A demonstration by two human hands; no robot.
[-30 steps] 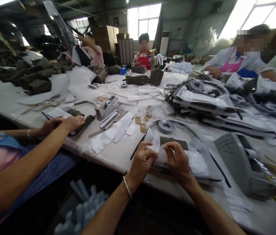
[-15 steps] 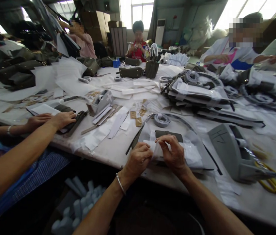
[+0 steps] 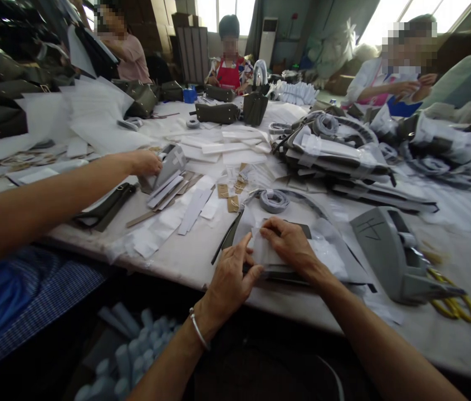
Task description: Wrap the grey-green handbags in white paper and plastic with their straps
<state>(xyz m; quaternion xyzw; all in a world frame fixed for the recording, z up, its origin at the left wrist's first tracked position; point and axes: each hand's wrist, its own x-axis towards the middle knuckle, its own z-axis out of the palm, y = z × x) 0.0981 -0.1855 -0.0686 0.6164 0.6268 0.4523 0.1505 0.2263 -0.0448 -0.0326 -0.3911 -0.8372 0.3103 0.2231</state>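
Observation:
In front of me a dark olive handbag lies flat at the table's near edge, partly covered by white wrapping and hidden under my hands. My right hand pinches the upper edge of a thin translucent white sheet over the bag. To its left, my left hand, with a bangle on the wrist, has its thumb and bent fingers apart beside the sheet's left edge. A coiled grey-wrapped strap rests just behind the bag, inside its arched handle.
A grey tape dispenser and yellow-handled scissors are to the right. Wrapped bags are piled behind. Brown tags and card strips lie leftward. A co-worker's arm reaches to another dispenser.
My left hand has loosened from its pinch and its thumb has spread. My right hand has turned palm down, still at the sheet. The co-worker's hand has moved from a bag to the tape dispenser.

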